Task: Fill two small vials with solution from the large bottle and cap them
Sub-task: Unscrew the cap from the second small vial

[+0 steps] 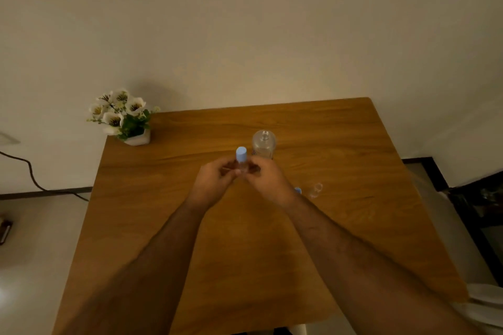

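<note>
A small clear vial with a light blue cap (pixel 241 158) stands upright between both hands over the middle of the wooden table (pixel 340 144). My left hand (pixel 213 182) pinches its glass body from the left. My right hand (pixel 268 179) pinches it from the right. Just behind them the large clear bottle (pixel 263 143) stands with its neck uncapped. To the right of my right wrist a second small clear vial (pixel 315 190) stands open, and a light blue cap (pixel 298 190) lies beside it, partly hidden by the wrist.
A white pot of white flowers (pixel 123 117) sits on the table's far left corner. A dark cable (pixel 32 174) runs along the wall at left. Dark furniture (pixel 476 198) stands right of the table.
</note>
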